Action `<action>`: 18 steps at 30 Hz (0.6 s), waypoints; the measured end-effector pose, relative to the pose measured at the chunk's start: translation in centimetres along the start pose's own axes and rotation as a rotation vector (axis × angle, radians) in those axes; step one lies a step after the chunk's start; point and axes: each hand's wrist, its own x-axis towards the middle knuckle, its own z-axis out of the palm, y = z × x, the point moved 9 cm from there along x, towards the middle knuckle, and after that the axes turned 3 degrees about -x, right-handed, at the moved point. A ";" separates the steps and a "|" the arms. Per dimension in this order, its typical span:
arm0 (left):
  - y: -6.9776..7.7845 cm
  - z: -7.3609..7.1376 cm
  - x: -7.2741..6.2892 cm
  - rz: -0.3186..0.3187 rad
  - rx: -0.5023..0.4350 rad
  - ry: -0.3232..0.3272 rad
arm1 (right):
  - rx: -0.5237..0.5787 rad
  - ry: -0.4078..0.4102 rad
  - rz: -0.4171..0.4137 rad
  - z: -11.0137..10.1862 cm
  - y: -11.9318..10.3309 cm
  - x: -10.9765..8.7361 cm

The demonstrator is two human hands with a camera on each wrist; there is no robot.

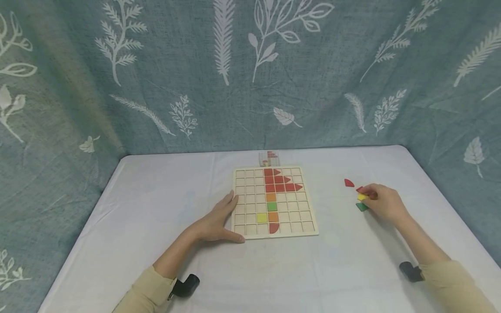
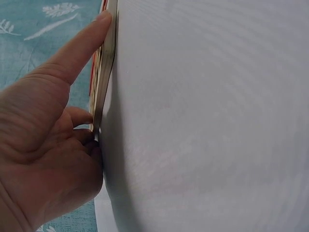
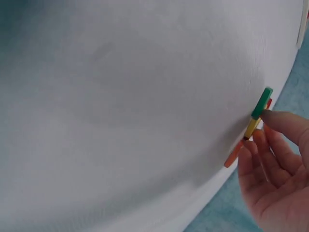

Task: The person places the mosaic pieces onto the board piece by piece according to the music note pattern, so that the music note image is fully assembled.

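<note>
A light wooden grid board (image 1: 250,198) lies on the table with red, orange, green and yellow tiles along part of its grid. My left hand (image 1: 215,221) steadies its lower left corner, the thumb along the near edge and the fingers against the left side. To the right of the board, my right hand (image 1: 385,202) pinches a yellow tile (image 1: 362,197) between thumb and fingers, close over the table. Around it lie a green tile (image 1: 361,207), a partly covered red tile (image 1: 359,189) and a rounded red tile (image 1: 349,183). An orange tile (image 3: 233,155) shows by the fingertips in the right wrist view.
A small picture card (image 1: 269,158) with a coloured pattern lies at the board's far edge. White cloth covers the table (image 1: 164,187). A green curtain (image 1: 235,113) with white leaf prints hangs behind it and at both sides.
</note>
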 end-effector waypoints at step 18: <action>0.2 -0.1 -0.2 0.008 0.014 -0.010 | 0.175 -0.005 0.053 0.7 -1.2 -0.3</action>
